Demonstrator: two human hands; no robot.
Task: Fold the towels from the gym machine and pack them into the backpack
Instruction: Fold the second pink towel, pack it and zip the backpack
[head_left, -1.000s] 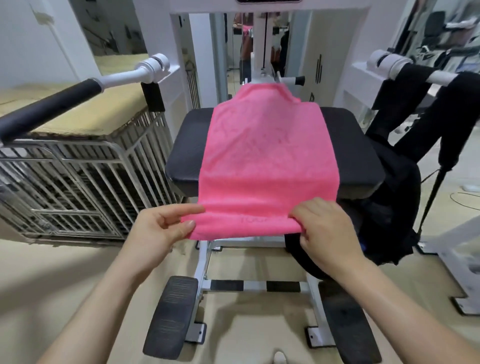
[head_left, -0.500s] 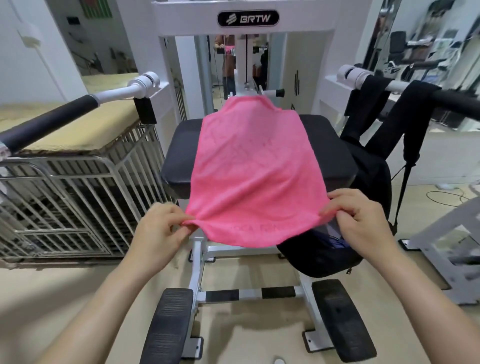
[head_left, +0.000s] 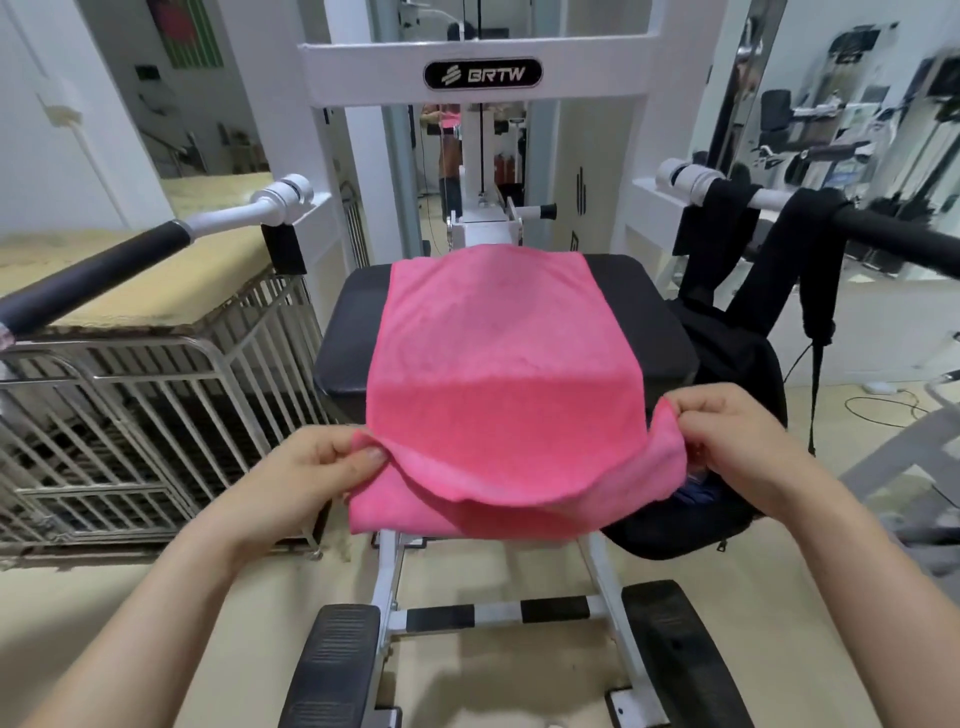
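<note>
Plain bright pink towel (head_left: 498, 384) at centre frame, black seat pad (head_left: 660, 322) beneath it, black backpack (head_left: 727, 364) at right, white machine frame (head_left: 363, 67) at top, black-and-white striped crossbar (head_left: 498, 613) below, silver wire cage (head_left: 156, 415) at left, beige floor (head_left: 156, 597).

floor (head_left: 156, 613) beige | wall (head_left: 52, 156) white | wire cage (head_left: 130, 415) left, yellowish pad (head_left: 156, 291) atop

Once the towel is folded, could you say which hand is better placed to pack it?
Probably the right hand: the backpack hangs right beside it, whereas the left hand pinches the towel farther away.
</note>
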